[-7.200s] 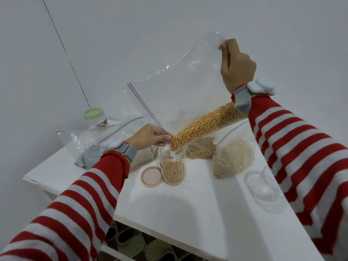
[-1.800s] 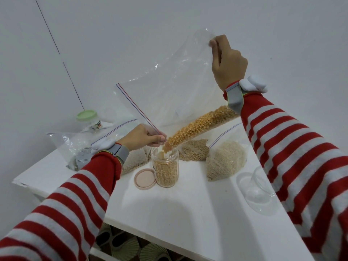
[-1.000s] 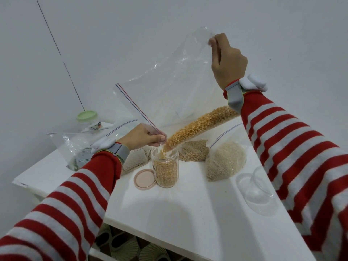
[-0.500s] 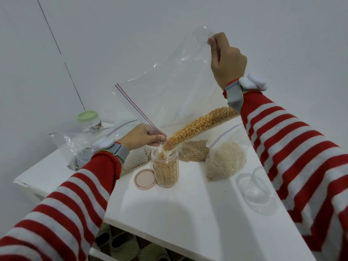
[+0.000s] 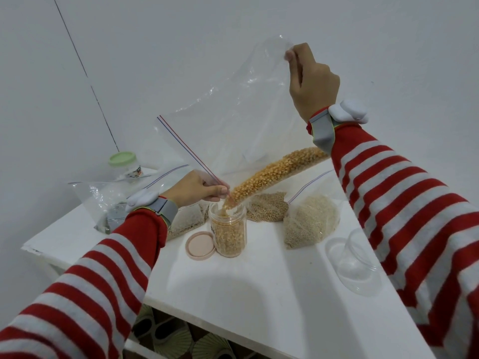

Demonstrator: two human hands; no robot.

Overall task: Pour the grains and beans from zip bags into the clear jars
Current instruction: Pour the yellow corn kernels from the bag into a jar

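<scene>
On the white table (image 5: 259, 294), corn (image 5: 274, 174) now stands higher in the jar (image 5: 229, 237), which looks nearly full. The left hand (image 5: 197, 189) and right hand (image 5: 312, 82) pinch the tilted zip bag (image 5: 233, 112).

Plain white wall (image 5: 233, 35) at the far side, thin dark line (image 5: 85, 71) running down its left part. White table (image 5: 259, 294) near. Patterned floor (image 5: 181, 340) below its near edge.

The zip bag (image 5: 233, 104) is seen to be thin clear plastic film, glossy and creased. Smooth transparent plastic is shown by the corn-filled jar (image 5: 228, 234) and the empty jar (image 5: 355, 265) near the table's right edge. The pink lid (image 5: 200, 246) looks matt. The table (image 5: 259, 294) is finished smooth and white. The sleeves (image 5: 404, 203) are made of striped knit cloth.
</scene>
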